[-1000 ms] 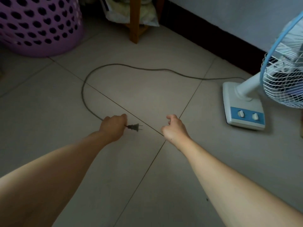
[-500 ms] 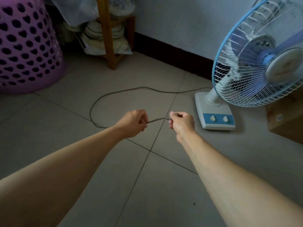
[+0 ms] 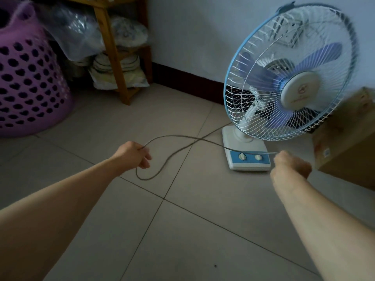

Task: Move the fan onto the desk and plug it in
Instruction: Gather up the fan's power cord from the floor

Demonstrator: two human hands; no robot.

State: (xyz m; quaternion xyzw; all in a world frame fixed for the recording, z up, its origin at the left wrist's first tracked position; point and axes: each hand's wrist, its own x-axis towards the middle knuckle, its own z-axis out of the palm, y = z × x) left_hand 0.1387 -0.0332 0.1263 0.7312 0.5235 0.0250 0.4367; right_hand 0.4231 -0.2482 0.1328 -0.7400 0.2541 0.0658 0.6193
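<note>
A white and blue table fan [image 3: 288, 78] stands on the tiled floor at the right, its base [image 3: 246, 153] showing two knobs. Its grey power cord [image 3: 182, 138] runs from the base across the floor and forms a loop. My left hand [image 3: 134, 155] is closed around the cord at the middle of the view. My right hand [image 3: 290, 165], blurred, pinches the cord's stretched end just in front of the fan's base. The cord is pulled taut between my two hands. The plug is hidden.
A purple perforated laundry basket [image 3: 28, 84] stands at the left. A wooden shelf [image 3: 119, 63] with bagged items sits at the back. A cardboard box [image 3: 349, 142] rests right of the fan. A wall with dark skirting runs behind.
My hands have drawn apart, stretching the cord between them. The right hand moved right toward the fan's base. The view rose, showing the whole fan.
</note>
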